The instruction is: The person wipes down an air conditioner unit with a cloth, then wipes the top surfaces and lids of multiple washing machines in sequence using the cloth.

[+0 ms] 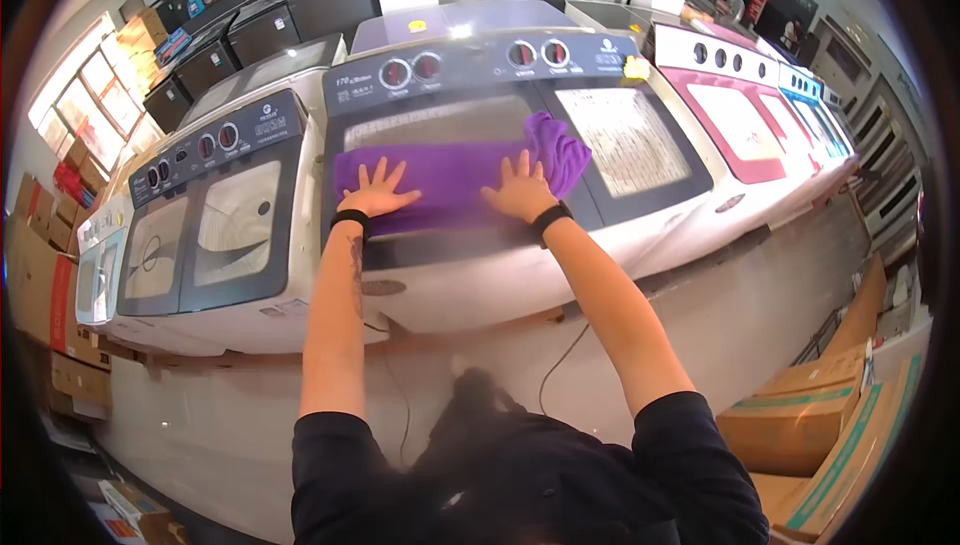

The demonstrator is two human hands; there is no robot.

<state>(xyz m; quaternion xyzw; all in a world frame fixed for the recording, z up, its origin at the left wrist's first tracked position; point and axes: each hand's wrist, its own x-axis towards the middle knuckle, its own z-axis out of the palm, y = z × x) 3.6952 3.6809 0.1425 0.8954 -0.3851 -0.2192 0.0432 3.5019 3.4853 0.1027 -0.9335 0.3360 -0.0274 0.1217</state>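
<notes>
Your left hand (pixel 376 193) and right hand (pixel 521 191) lie flat, fingers splayed, on the purple cloth (pixel 450 185), twelve o'clock atop the washing machine (pixel 470 65). Uneven pressure could rumple it further (bunched toward one o'clock).

Your purple cloth (pixel 440 193) hides part of the lid (pixel 430 123) of the twin-tub washing machine (pixel 470 290), whose control panel (pixel 475 62) bears fine print (pixel 357 95) too blurred to read.

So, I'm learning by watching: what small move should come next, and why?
Probably shift the right hand to the bunched end of the purple cloth and smooth it: that end is rumpled, while the part under the left hand lies fairly flat on the washing machine.
</notes>
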